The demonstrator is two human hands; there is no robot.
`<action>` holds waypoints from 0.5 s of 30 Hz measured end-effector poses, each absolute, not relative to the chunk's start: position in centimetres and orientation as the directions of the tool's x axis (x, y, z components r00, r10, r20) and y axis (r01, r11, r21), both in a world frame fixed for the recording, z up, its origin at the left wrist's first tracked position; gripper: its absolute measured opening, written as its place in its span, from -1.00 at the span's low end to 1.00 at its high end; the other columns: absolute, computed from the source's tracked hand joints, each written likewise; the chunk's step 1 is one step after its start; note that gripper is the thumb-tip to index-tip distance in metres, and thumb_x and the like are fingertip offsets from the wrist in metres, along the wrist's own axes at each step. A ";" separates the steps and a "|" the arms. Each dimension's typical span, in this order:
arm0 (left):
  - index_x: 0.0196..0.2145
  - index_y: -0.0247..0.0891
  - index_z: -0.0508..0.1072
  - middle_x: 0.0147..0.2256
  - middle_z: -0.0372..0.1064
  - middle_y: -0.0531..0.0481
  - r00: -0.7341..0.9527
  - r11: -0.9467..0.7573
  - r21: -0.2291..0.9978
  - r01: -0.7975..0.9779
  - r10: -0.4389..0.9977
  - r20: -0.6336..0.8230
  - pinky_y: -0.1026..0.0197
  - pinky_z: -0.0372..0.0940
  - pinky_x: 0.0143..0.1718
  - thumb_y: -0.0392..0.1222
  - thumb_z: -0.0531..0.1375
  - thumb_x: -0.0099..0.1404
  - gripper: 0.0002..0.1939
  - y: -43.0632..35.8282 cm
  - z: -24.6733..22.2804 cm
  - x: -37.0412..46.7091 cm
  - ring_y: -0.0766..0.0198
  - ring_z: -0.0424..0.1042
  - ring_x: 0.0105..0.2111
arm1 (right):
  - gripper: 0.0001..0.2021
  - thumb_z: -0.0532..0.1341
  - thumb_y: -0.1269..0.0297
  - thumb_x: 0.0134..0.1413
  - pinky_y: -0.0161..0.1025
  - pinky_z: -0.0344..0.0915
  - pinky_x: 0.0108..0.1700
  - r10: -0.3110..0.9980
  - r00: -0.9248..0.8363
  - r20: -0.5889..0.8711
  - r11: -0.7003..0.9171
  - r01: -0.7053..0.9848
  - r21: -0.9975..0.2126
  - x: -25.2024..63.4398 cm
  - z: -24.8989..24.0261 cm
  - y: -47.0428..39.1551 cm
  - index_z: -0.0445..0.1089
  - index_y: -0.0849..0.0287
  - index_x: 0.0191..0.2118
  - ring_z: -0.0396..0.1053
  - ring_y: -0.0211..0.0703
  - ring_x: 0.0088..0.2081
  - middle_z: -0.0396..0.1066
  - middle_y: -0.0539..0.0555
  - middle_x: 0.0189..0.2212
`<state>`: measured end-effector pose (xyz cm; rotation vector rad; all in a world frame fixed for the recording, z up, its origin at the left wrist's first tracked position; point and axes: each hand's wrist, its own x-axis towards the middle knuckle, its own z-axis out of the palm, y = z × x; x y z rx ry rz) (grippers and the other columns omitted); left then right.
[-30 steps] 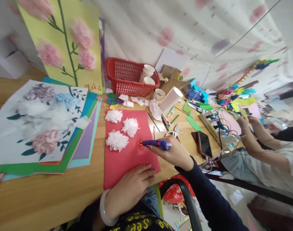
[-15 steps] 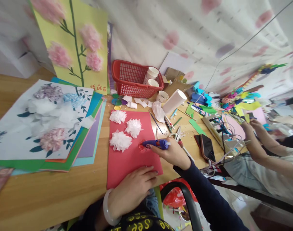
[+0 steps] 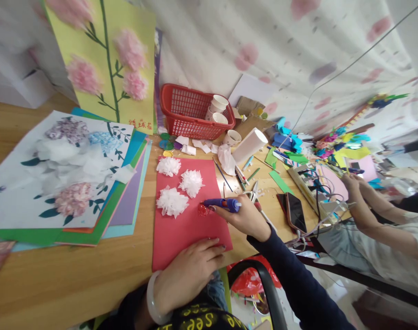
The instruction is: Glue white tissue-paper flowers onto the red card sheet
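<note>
A red sheet lies on the wooden table, with white paper flowers on its upper part, one of them a puffy flower at the left. My right hand grips a blue glue gun, its nozzle over a shiny clear patch of glue on the sheet. My left hand rests flat on the sheet's lower edge, fingers stretched out and holding nothing.
Left are stacked coloured papers under a flower picture. Behind stand a red basket with paper cups and a white roll. Scissors, pencils and a phone lie right. Beyond, another person's hands work.
The glue gun's tip has shifted slightly up, and the shiny glue patch below it shows more fully. My left hand has stayed in place.
</note>
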<state>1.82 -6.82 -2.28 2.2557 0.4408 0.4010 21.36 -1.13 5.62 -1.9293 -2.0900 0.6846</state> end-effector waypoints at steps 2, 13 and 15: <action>0.24 -0.14 0.31 0.26 0.28 -0.01 0.893 -0.637 0.749 0.183 0.426 0.144 -0.07 0.15 0.31 -0.30 0.14 0.43 -0.55 -6.8 -2.2 1.8 0.10 0.14 0.32 | -0.63 0.23 -0.04 0.18 -0.27 0.05 -0.55 0.988 -0.080 -0.128 0.014 0.892 -0.451 21.6 5.5 -1.1 0.54 0.13 -0.46 0.19 -0.27 -0.61 0.32 -0.04 -0.68; 0.22 -0.11 0.33 0.25 0.29 0.00 0.888 -0.623 0.759 0.189 0.438 0.138 -0.10 0.17 0.30 -0.34 0.15 0.40 -0.54 -6.8 -2.2 1.9 0.08 0.17 0.30 | -0.61 0.19 -0.05 0.23 -0.27 0.05 -0.56 0.989 -0.116 -0.093 0.061 0.888 -0.455 22.5 5.4 -1.5 0.60 0.12 -0.37 0.19 -0.27 -0.62 0.30 -0.04 -0.72; 0.22 -0.11 0.33 0.25 0.30 -0.01 0.885 -0.625 0.758 0.185 0.441 0.147 -0.10 0.18 0.30 -0.34 0.16 0.40 -0.54 -6.8 -2.2 1.9 0.09 0.17 0.30 | -0.62 0.20 -0.04 0.22 -0.27 0.04 -0.56 0.991 -0.108 -0.081 0.061 0.893 -0.445 22.5 5.3 -1.5 0.61 0.12 -0.37 0.19 -0.27 -0.62 0.28 -0.04 -0.72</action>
